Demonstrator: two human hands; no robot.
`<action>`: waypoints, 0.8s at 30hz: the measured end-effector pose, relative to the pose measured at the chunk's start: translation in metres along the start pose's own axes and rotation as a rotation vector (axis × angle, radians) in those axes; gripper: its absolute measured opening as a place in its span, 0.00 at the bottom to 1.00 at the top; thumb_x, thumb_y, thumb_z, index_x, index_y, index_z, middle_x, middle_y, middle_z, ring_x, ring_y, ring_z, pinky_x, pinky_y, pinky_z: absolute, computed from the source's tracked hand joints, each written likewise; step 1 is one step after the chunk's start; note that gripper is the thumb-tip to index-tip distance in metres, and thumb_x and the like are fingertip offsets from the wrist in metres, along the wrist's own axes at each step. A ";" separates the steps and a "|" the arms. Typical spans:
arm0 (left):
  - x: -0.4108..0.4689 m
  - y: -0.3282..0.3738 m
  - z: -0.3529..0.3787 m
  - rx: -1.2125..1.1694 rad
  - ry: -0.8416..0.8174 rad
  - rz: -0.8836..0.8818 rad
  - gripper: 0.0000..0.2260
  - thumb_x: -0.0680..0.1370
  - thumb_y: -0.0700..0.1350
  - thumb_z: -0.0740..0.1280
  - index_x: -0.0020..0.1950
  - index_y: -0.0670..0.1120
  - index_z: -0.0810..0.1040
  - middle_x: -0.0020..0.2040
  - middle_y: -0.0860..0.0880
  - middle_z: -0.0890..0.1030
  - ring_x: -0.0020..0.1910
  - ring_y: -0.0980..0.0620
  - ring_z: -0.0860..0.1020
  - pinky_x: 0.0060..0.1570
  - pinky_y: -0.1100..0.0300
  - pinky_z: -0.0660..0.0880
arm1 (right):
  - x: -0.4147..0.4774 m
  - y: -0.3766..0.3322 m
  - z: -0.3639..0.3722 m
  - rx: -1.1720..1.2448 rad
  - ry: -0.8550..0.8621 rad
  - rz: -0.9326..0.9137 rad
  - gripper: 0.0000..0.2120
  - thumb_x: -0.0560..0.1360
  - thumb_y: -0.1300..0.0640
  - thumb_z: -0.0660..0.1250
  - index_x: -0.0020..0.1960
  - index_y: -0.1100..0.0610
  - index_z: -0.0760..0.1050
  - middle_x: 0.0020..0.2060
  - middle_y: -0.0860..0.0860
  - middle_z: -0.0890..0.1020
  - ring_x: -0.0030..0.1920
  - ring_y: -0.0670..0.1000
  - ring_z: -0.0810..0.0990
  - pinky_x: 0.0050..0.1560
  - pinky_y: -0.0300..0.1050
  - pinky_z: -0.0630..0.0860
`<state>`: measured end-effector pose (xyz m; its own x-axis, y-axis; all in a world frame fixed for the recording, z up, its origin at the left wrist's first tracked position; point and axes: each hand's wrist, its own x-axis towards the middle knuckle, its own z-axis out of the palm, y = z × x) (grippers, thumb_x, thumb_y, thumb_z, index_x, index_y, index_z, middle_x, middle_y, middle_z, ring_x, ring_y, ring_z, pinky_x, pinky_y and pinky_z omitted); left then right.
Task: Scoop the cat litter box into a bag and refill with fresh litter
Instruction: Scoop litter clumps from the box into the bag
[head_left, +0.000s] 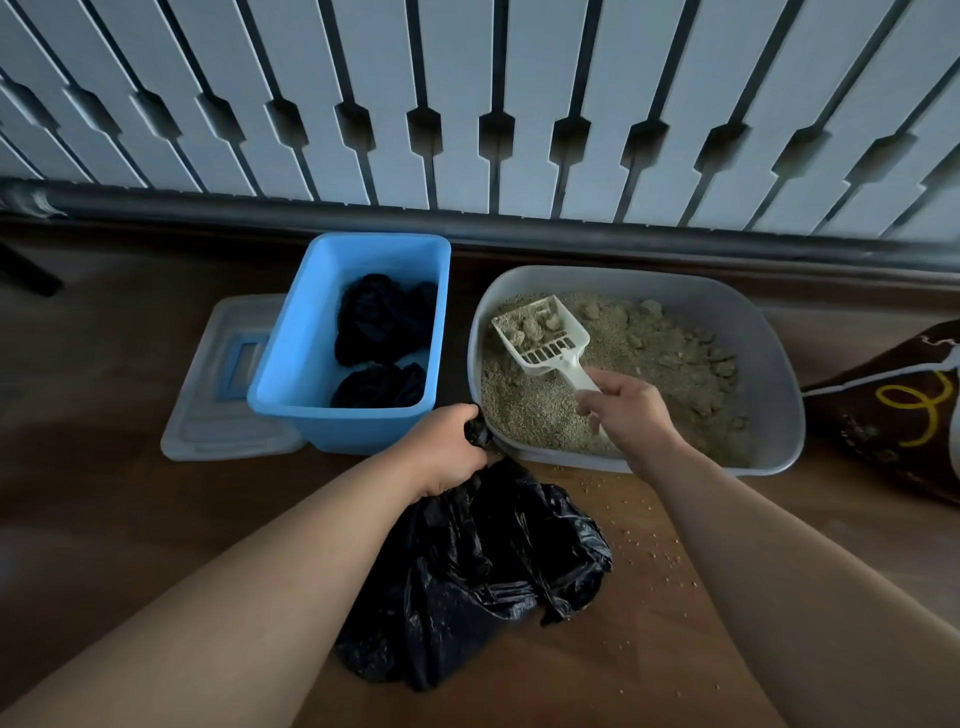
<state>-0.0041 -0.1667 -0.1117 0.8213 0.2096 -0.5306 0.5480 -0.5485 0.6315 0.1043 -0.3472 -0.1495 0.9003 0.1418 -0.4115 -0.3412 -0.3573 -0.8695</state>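
A grey litter box (779, 364) sits on the wooden floor, filled with tan litter (524, 410) and several clumps at its right side. My right hand (626, 410) grips the handle of a white slotted scoop (543, 335), which is raised over the box's left part with clumps in its bowl. My left hand (449, 449) clutches the rim of a black plastic bag (483, 566) that lies crumpled on the floor just in front of the box's near left corner.
A blue plastic bin (291, 364) holding black bags stands left of the litter box, with a clear lid (213, 415) on the floor beside it. A dark brown litter sack (893, 415) lies at the right. Spilled grains (649, 540) dot the floor. A white radiator (467, 104) runs behind.
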 end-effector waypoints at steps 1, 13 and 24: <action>-0.002 0.000 -0.001 0.008 -0.011 -0.013 0.30 0.77 0.38 0.65 0.78 0.49 0.59 0.66 0.45 0.74 0.48 0.49 0.78 0.40 0.63 0.73 | -0.003 0.001 -0.004 -0.007 -0.004 0.006 0.19 0.74 0.66 0.68 0.64 0.55 0.78 0.35 0.52 0.80 0.30 0.48 0.70 0.30 0.41 0.70; -0.028 -0.009 -0.024 0.187 -0.037 0.011 0.15 0.75 0.35 0.64 0.54 0.54 0.75 0.42 0.49 0.75 0.34 0.53 0.71 0.32 0.60 0.69 | -0.051 -0.001 -0.050 -0.244 -0.001 -0.050 0.14 0.73 0.65 0.69 0.56 0.52 0.82 0.33 0.52 0.81 0.27 0.47 0.70 0.27 0.38 0.68; -0.052 -0.007 -0.050 0.324 -0.161 0.018 0.16 0.76 0.33 0.62 0.45 0.53 0.83 0.48 0.47 0.79 0.33 0.51 0.71 0.32 0.63 0.67 | -0.079 -0.002 -0.061 -0.362 -0.014 -0.050 0.14 0.73 0.63 0.69 0.57 0.54 0.82 0.31 0.50 0.80 0.29 0.48 0.72 0.30 0.39 0.69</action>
<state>-0.0430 -0.1330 -0.0606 0.7807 0.0821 -0.6195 0.4339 -0.7846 0.4429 0.0507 -0.4139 -0.0989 0.9090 0.1789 -0.3764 -0.1766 -0.6528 -0.7366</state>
